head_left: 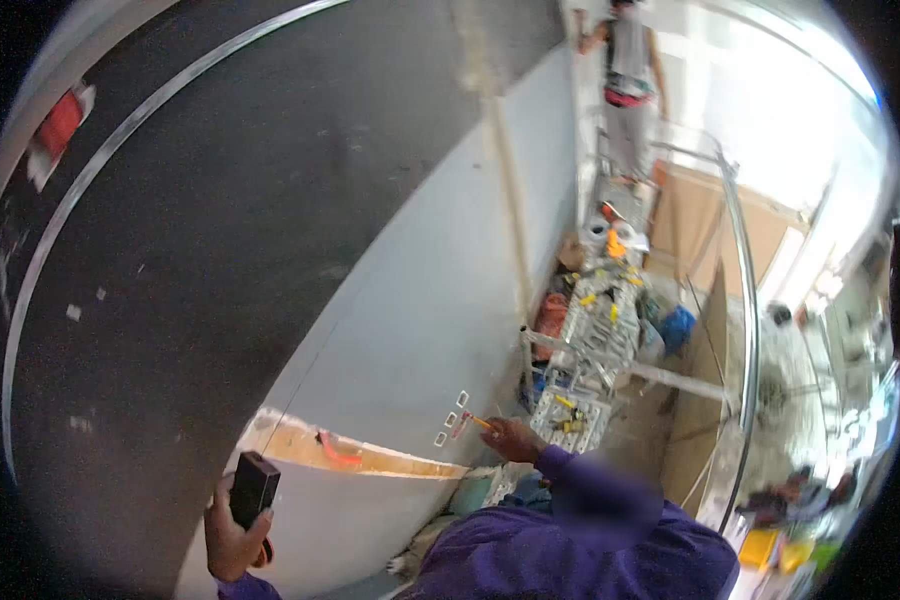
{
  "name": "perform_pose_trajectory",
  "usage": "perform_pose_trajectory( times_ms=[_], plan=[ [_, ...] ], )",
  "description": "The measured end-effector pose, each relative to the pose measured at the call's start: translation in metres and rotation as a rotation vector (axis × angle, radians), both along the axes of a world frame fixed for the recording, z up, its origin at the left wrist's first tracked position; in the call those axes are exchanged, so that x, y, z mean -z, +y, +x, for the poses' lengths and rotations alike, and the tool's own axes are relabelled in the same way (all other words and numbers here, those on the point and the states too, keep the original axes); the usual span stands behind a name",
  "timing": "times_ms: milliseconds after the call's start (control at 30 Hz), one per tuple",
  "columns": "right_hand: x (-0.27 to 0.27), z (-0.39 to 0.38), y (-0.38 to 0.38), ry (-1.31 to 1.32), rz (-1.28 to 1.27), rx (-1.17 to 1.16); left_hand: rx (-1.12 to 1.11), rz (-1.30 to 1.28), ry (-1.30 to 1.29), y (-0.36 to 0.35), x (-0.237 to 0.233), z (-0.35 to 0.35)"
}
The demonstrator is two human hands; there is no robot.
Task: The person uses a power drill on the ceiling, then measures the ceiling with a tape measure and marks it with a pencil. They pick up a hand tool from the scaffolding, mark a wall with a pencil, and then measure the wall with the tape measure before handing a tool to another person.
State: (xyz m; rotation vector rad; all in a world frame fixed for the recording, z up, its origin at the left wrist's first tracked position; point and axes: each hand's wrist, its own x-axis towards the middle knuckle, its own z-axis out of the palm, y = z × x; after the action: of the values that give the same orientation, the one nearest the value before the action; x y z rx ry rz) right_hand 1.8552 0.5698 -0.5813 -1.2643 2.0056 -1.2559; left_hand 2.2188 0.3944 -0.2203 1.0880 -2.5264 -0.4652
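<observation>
My left hand (235,535) is wrapped round a dark rectangular block (255,488) at the lower left, in front of the pale wall panel (400,330). A round orange and black part shows just below its fingers. Farther right, my right hand (510,440) grips a thin orange tool (480,422), whose tip is beside several small rectangular outlines (451,420) on the panel. Between the hands, a tan strip (370,458) with a red mark crosses the panel. Purple sleeves cover both arms.
A metal scaffold platform (570,410) extends away, with tools and tape rolls on it. Another person (630,90) stands at its far end. A curved metal rail (745,270) runs along the right. Yellow containers (758,550) lie at the lower right.
</observation>
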Motion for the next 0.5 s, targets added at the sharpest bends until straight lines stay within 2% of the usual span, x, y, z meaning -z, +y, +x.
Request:
perform_pose_trajectory(
  times_ms=[33, 100, 133, 167, 200, 233, 267, 300, 367, 500],
  plan=[
    [-0.014, -0.006, -0.007, 0.036, -0.041, -0.031, -0.021, -0.025, 0.003, 0.007, -0.004, 0.0],
    [-0.045, -0.02, -0.03, 0.111, -0.138, -0.188, -0.033, -0.27, -0.139, 0.015, -0.008, -0.004],
    [-0.064, -0.03, -0.041, 0.139, -0.168, -0.271, -0.133, -0.049, -0.085, 0.024, -0.017, -0.013],
    [-0.08, -0.034, -0.051, -0.09, -0.171, -0.253, -0.304, 0.286, -0.109, 0.04, -0.044, -0.031],
    [-0.094, -0.047, -0.067, 0.501, -0.442, -0.374, -0.051, -0.144, -0.041, 0.029, -0.019, -0.016],
    [-0.129, -0.039, -0.069, -0.044, -0.287, -0.322, -0.171, 0.052, -0.126, 0.044, -0.043, -0.028],
    [-0.121, -0.049, -0.083, 0.072, -0.378, -0.382, -0.104, -0.162, -0.078, 0.041, -0.037, -0.025],
    [-0.138, -0.044, -0.092, 0.039, -0.346, -0.412, -0.015, -0.383, -0.058, 0.038, -0.03, -0.021],
    [-0.179, -0.035, -0.089, -0.019, -0.276, -0.4, -0.062, -0.309, -0.021, 0.047, -0.041, -0.023],
    [-0.172, -0.038, -0.109, 0.147, -0.369, -0.629, -0.185, -0.326, -0.281, 0.078, -0.075, -0.049]
  ],
)
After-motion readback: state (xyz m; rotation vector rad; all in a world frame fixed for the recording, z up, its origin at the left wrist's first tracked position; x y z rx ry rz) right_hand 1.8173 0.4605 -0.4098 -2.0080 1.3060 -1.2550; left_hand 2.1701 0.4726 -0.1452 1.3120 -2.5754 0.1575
